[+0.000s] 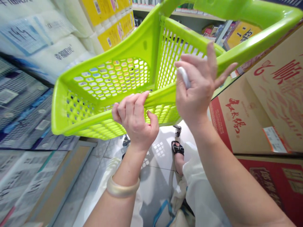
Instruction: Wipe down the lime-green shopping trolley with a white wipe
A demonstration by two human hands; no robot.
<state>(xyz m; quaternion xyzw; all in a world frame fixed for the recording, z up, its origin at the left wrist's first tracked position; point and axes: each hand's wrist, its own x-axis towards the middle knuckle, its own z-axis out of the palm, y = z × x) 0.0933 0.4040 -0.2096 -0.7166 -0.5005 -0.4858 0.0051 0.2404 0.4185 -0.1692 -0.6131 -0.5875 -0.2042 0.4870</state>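
A bright green plastic shopping basket (145, 47) on small casters fills the upper middle of the head view, tilted. Its sides are pierced with openings, and a slatted divider (174, 52) stands inside. My left hand (136, 121) is closed over the basket's near rim, fingers on top and thumb on the near side. At the rim's right part, by the handle (248, 47), is my right hand (197, 85). Some of its fingers are curled around a small white rounded object (184, 77), while others stick out. What that object is cannot be made out.
Packs of tissue paper (63, 52) and yellow-banded rolls (113, 26) are stacked on the left. Cardboard cartons (248, 119) and a red box (272, 186) line the right. Shelves (142, 9) stand ahead. Below is a tiled floor (153, 183), with a sandalled foot (177, 148).
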